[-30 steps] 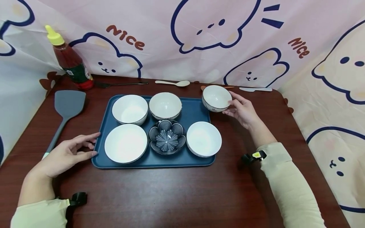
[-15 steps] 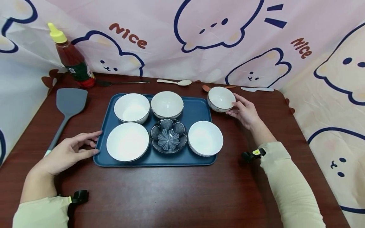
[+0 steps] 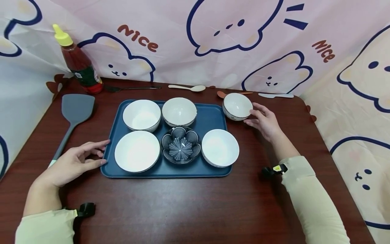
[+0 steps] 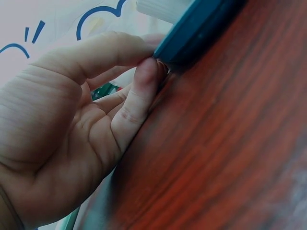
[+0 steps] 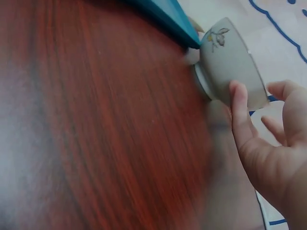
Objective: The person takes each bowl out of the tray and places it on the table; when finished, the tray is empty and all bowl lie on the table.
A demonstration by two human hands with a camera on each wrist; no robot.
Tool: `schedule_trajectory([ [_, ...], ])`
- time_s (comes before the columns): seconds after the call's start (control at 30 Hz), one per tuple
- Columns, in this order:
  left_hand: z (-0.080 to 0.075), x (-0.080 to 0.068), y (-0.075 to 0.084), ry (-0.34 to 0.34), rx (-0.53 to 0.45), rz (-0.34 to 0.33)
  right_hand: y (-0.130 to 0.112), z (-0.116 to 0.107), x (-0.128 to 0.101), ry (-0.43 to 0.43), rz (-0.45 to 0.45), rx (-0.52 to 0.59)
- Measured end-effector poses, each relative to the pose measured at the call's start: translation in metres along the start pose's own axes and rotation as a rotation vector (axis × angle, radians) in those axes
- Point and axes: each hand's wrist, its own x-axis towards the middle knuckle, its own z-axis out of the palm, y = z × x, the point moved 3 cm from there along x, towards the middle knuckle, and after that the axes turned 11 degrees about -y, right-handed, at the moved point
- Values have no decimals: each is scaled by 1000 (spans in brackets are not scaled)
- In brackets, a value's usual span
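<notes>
My right hand (image 3: 264, 122) is at the right side of a small white bowl (image 3: 237, 105) with a patterned outside, pinching its wall near the rim. In the right wrist view a flower print shows on this bowl (image 5: 230, 62), with one finger against its outside. The bowl stands upright just off the right end of a blue tray (image 3: 170, 174). My left hand (image 3: 71, 165) touches the tray's left rim with thumb and fingertips, the fingers loosely bent. On the tray sit white bowls (image 3: 137, 151) and a dark flower-shaped bowl (image 3: 181, 145).
A grey spatula (image 3: 77, 110) lies left of the tray, behind my left hand. At the back stand or lie a sauce bottle (image 3: 83, 69), a dark fork (image 3: 131, 88), a white spoon (image 3: 192, 88), a wooden spoon (image 3: 221, 95) and a white knife (image 3: 275, 95). A printed cloth (image 3: 170, 30) hangs behind.
My right hand has moved the small bowl a little to the right, from over the tray's corner to beside it. The left hand has stayed at the tray's rim.
</notes>
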Motion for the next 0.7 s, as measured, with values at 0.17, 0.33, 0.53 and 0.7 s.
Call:
schedule_trajectory([
  [0.17, 1, 0, 0, 3, 4, 6, 1, -8, -13, 53, -40, -5],
  [0.33, -1, 0, 0, 10, 9, 14, 2, -9, -25, 41, -59, 40],
  [0.53, 0, 0, 1, 5, -2, 11, 0, 1, -36, -60, -19, -39],
  [0.7, 1, -1, 0, 2, -7, 23, -1, 15, -48, -229, -15, -113],
])
